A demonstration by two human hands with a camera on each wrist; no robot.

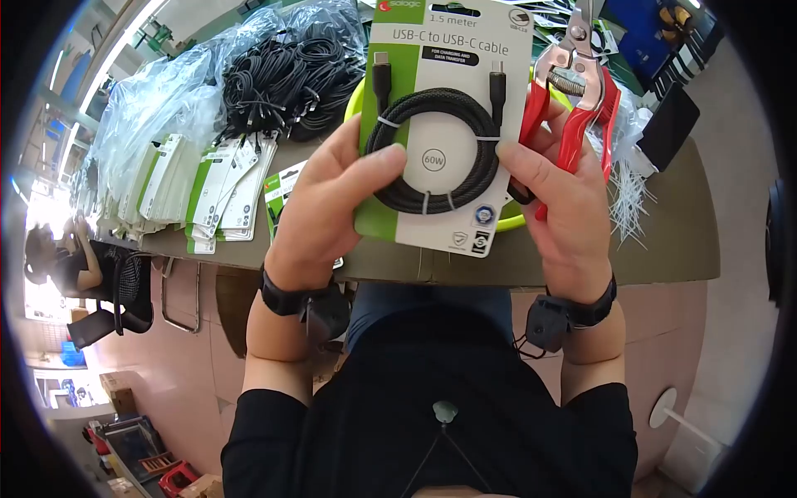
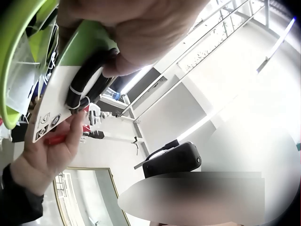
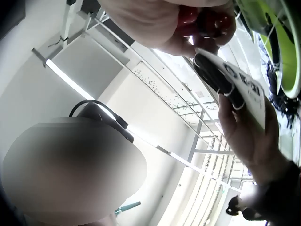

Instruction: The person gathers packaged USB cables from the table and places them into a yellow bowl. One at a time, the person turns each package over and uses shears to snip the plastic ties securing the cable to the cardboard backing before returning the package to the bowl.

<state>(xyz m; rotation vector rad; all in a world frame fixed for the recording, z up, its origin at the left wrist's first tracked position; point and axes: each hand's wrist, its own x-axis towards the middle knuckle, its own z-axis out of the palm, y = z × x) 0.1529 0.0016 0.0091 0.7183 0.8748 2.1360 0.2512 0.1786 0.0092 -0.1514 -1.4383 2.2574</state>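
table (image 1: 664, 241) behind; card (image 1: 434, 124) reads "1.5 meter", "60w".

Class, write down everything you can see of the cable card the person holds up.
The cable card is a white and green cardboard backing printed "USB-C to USB-C cable", "1.5 meter" and "60W". A black braided cable is coiled on it, tied with white ties, both plugs pointing up. It is held upright, the left hand and right hand pinching its side edges.

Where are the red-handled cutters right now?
Head view, upper right: the cutters stand blades up in the right hand, against the right edge of the cable card.
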